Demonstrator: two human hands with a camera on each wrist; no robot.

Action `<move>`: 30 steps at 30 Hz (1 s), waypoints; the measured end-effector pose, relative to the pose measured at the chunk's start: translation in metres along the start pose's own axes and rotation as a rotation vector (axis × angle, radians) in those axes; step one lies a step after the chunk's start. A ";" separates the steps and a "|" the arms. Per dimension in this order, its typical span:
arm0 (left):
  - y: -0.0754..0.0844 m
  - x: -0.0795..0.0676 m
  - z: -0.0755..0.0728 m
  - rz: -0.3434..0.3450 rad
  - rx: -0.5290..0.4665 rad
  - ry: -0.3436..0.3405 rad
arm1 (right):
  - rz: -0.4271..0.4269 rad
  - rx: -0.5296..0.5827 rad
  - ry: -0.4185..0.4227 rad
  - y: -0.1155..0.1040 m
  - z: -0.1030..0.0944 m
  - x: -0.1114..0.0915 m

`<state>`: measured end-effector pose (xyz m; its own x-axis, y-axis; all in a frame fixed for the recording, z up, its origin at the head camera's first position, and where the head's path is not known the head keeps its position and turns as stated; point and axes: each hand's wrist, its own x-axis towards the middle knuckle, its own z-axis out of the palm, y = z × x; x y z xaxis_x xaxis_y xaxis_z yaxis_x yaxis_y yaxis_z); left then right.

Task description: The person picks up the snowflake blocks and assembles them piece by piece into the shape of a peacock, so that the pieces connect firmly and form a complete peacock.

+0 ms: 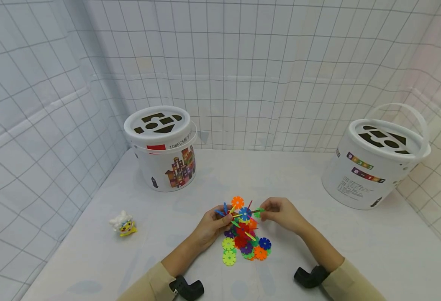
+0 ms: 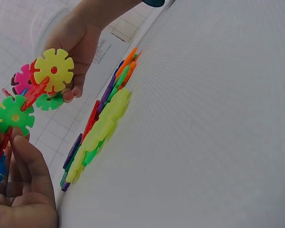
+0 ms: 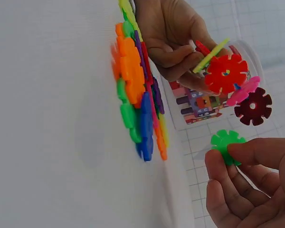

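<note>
My left hand (image 1: 214,225) pinches a built-up cluster of notched plastic discs (image 1: 244,214) above the table. Yellow, red, pink, blue, green and dark brown discs stick out of it at different angles. Thumb and fingers of my right hand (image 1: 284,215) hold a green notched disc (image 3: 225,142) by its edge. It is close to the dark brown disc (image 3: 253,106) at the cluster's right end; the right wrist view shows a gap between them. Beneath the hands lies a flat pile of loose discs (image 1: 240,241) in red, orange, yellow, blue, purple and green.
A white bucket (image 1: 156,169) with a shape-hole lid stands at the back left. Another white bucket (image 1: 363,179), its handle raised, is at the back right. On the left lies a small white and yellow toy figure (image 1: 124,224). Grid-patterned white cloth (image 1: 243,83) hangs around the table.
</note>
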<state>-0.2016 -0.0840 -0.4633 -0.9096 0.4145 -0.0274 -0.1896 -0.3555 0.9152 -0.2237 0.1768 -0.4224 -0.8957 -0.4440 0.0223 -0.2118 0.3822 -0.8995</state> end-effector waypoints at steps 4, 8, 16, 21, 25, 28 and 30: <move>-0.001 0.000 0.000 0.013 -0.008 -0.040 | -0.018 0.017 0.087 -0.007 -0.003 0.003; 0.000 -0.001 0.001 0.020 0.001 -0.062 | -0.075 0.015 0.125 -0.013 -0.004 0.006; 0.001 -0.001 0.002 -0.002 0.035 -0.055 | -0.158 -0.043 0.070 -0.018 -0.002 0.009; 0.000 -0.001 0.002 -0.008 0.040 -0.066 | -0.181 -0.076 0.048 -0.021 -0.001 0.009; 0.000 -0.001 0.001 -0.007 0.051 -0.076 | -0.199 -0.111 0.040 -0.022 -0.002 0.010; 0.000 -0.001 0.001 -0.008 0.051 -0.077 | -0.191 -0.134 0.046 -0.030 0.001 0.008; 0.001 -0.002 0.001 -0.004 0.047 -0.082 | -0.194 -0.136 0.050 -0.032 0.002 0.008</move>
<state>-0.1997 -0.0840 -0.4623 -0.8752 0.4837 -0.0001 -0.1742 -0.3151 0.9329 -0.2237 0.1592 -0.3947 -0.8506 -0.4805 0.2133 -0.4293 0.4006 -0.8095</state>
